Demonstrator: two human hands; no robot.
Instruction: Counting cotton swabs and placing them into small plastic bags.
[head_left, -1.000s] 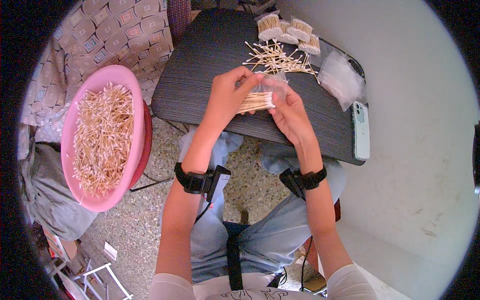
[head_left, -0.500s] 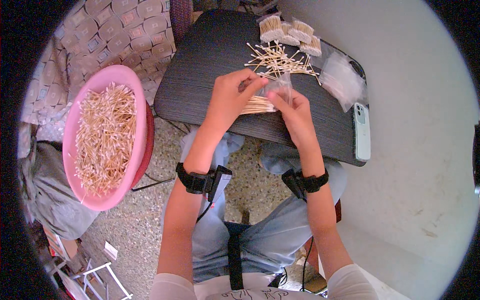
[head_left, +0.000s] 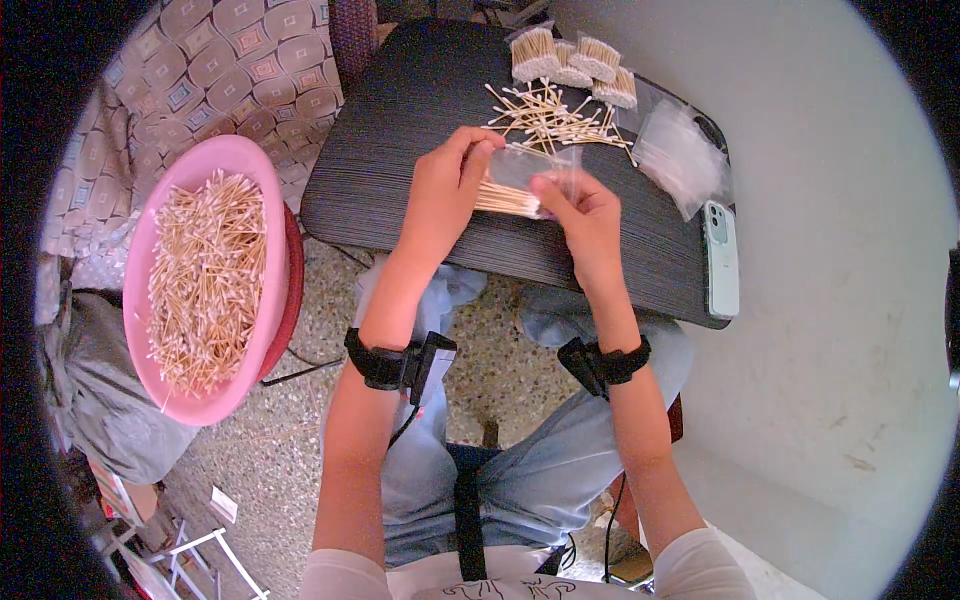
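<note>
My left hand (head_left: 445, 195) and my right hand (head_left: 585, 215) together hold a small clear plastic bag (head_left: 530, 165) with a bundle of cotton swabs (head_left: 505, 200) inside it, just above the dark table (head_left: 400, 150). The swabs lie sideways, their tips pointing toward my left hand. My right hand pinches the bag's upper right edge. Beyond my hands a loose heap of swabs (head_left: 545, 115) lies on the table.
Several filled swab bags (head_left: 575, 60) sit at the table's far edge, empty clear bags (head_left: 680, 155) to the right, and a phone (head_left: 722, 258) near the right edge. A pink basin (head_left: 160, 240) full of swabs stands on my left.
Both hands have lifted the bag slightly and turned it; the bundle sits deeper in the bag, and my right hand has shifted to the bag's upper edge.
</note>
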